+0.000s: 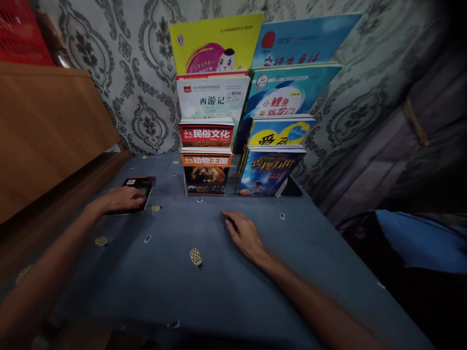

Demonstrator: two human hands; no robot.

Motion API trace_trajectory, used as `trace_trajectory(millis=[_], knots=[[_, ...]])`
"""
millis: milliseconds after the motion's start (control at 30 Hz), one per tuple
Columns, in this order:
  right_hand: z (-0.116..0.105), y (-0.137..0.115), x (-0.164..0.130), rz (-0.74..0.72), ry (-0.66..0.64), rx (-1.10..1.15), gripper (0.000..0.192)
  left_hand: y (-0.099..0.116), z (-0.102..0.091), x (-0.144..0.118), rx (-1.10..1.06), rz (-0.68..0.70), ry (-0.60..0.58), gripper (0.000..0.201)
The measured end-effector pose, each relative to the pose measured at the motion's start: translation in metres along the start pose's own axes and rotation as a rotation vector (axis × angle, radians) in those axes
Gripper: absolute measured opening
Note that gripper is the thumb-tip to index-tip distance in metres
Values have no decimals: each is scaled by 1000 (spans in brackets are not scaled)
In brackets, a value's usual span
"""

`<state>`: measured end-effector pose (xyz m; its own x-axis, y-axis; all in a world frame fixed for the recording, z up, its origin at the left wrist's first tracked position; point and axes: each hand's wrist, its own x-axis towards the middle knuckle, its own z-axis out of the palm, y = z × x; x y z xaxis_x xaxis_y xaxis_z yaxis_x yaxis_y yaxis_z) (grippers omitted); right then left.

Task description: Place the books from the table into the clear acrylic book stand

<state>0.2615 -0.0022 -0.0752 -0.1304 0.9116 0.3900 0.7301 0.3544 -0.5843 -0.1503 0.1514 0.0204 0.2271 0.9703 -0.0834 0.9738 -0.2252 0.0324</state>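
Observation:
On the left of the table, my left hand (126,199) lies over a dark, thin book (138,183). The book is flat, with a white barcode patch near its far edge. My left fingers rest on its cover, partly bent, and the thumb is hidden. Near the middle, my right hand (245,234) rests on the table with thumb and forefinger apart and nothing between them. Just beyond it stand two columns of upright books in tiers. The lion-cover book (207,174) fronts the left column, and a dark blue book (268,175) fronts the right one.
A blue-grey cloth with pineapple prints covers the table (164,287). A wooden panel (54,126) stands at the left, with a red basket (22,34) above it. Patterned wallpaper (146,73) is behind. A grey curtain (379,141) hangs at the right.

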Motion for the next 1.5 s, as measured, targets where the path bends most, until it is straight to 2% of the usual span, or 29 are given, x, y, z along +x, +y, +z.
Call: trace_trajectory(millis=[67,100,200,267,433,600,733,933,1133,1500], knots=[[1,1,0,-8,2,1,37,-8,-1,-3,-101,37,-55,46],[1,1,0,-9,3,0,37,-12,0,-3,-98,23,-41,50],[2,2,1,-1,0,0,37,-24,13,3,-30,-120,123,60],[2,1,1,2,-5,1,37,-27,29,9,-1,-190,170,65],[1,0,1,-1,-1,-4,37,-25,69,15,1,-239,164,61],[1,0,1,-6,-13,0,37,-23,81,6,1,-215,146,62],[1,-1,1,-6,-17,-6,37,-13,89,-12,2,-178,147,64],[1,0,1,-55,0,5,36,19,107,-45,-23,-41,220,63],[2,-2,1,-51,-10,-5,36,73,120,-71,-72,51,311,59],[4,-3,0,-79,-2,-7,35,156,136,-73,-371,217,288,53]])
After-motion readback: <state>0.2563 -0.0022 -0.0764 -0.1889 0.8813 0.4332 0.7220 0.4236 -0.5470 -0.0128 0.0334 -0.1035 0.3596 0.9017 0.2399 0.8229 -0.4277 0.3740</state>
